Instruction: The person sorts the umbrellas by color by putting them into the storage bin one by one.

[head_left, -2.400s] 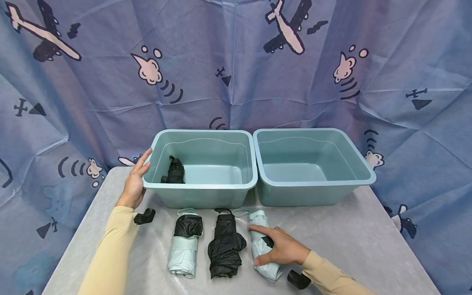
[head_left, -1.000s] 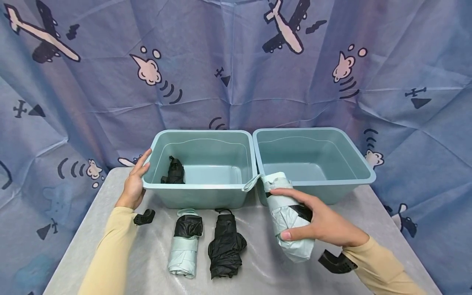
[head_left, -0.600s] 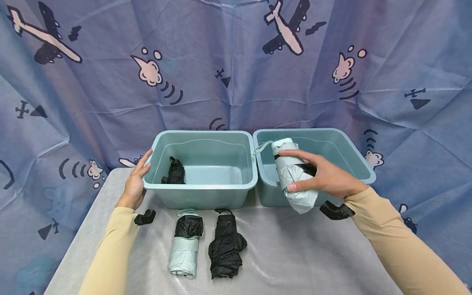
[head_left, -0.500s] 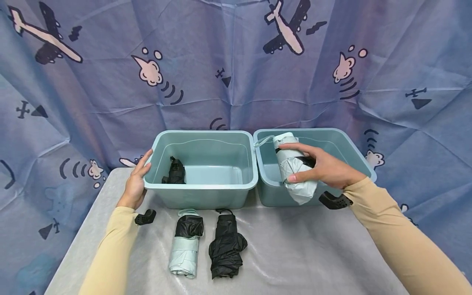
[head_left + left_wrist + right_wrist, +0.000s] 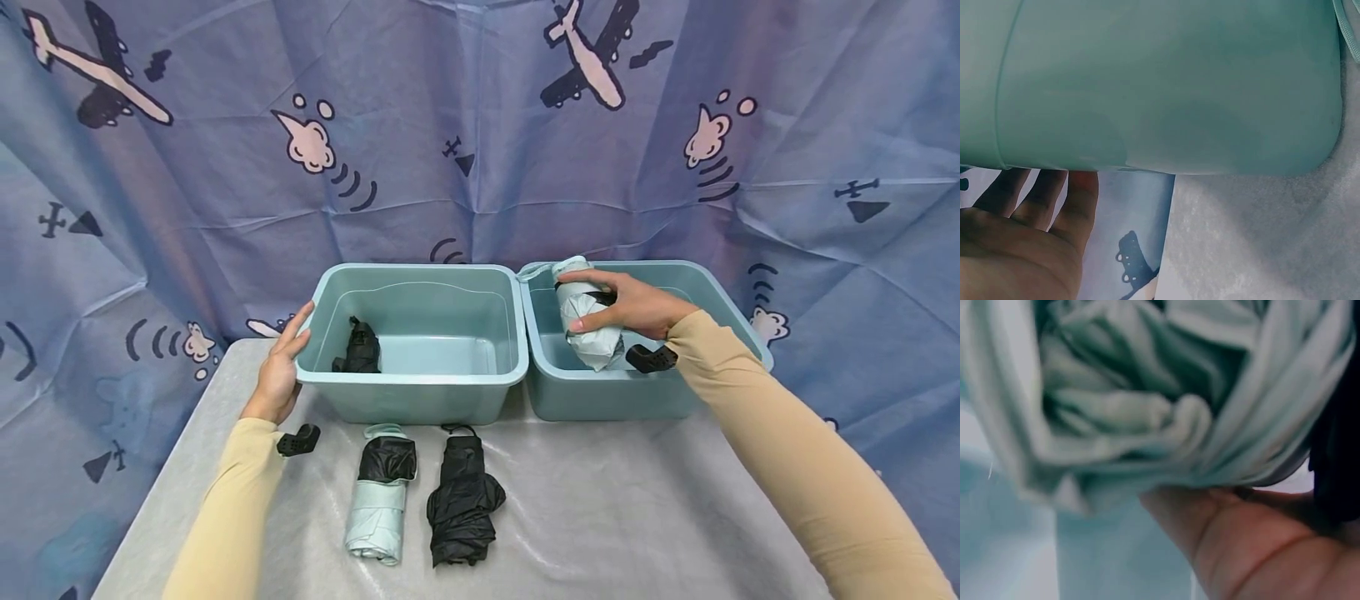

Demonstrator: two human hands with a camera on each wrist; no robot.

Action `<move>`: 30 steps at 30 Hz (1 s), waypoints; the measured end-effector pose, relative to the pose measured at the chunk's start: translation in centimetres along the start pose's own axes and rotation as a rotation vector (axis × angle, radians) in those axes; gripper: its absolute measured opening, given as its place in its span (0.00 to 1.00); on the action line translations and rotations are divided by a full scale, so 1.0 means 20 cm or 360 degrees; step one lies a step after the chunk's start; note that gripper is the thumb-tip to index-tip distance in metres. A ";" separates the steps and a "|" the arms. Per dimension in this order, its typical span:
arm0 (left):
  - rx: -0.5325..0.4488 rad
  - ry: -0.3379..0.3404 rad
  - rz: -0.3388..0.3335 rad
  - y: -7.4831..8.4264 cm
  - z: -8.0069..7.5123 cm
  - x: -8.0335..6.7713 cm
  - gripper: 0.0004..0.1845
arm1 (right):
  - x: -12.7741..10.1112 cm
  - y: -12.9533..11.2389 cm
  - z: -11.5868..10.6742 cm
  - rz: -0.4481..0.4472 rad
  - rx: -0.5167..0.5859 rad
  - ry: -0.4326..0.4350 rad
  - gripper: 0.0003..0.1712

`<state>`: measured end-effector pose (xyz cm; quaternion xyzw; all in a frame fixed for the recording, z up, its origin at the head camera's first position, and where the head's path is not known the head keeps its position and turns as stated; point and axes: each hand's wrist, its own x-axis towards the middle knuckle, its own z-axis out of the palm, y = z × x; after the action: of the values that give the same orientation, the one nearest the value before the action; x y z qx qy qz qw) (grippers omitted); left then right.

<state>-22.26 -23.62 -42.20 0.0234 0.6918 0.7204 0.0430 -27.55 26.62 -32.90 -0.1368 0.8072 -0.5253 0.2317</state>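
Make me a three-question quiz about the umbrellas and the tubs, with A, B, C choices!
1. Where is the black umbrella that is inside a tub?
A. left tub
B. right tub
C. on the curtain

2. How many folded umbrellas lie on the table?
A. four
B. two
C. none

3. What is the right hand doing?
A. lying flat on the table
B. pointing at the curtain
C. holding a mint umbrella

Answers: 1 A, it lies in the left tub. 2 B, a mint-and-black one and a black one. 3 C, its fingers wrap it over the right tub.
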 end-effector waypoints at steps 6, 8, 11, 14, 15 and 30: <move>-0.0003 -0.0008 0.0009 0.00 0.00 0.01 0.29 | 0.09 0.07 -0.02 0.0039 -0.0102 -0.0012 0.50; 0.0000 -0.0010 0.0006 -0.01 0.00 0.01 0.29 | 0.12 0.08 -0.01 0.0062 -0.0132 -0.0026 0.50; -0.0005 -0.0005 0.0002 -0.01 0.00 0.00 0.29 | 0.15 0.10 -0.01 0.0079 -0.0195 -0.0061 0.50; -0.0015 -0.0005 0.0001 -0.01 0.00 0.00 0.29 | 0.18 0.12 0.01 0.0111 -0.0222 -0.0104 0.51; -0.0019 -0.0006 0.0001 -0.01 0.00 0.00 0.29 | 0.19 0.12 0.01 0.0118 -0.0239 -0.0114 0.51; -0.0048 -0.0017 0.0012 -0.02 -0.01 0.00 0.29 | 0.31 0.17 0.10 0.0266 -0.0268 -0.0230 0.50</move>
<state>-22.30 -23.72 -42.59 0.0292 0.6805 0.7308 0.0442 -31.80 23.63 -38.10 -0.1255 0.8383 -0.4232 0.3200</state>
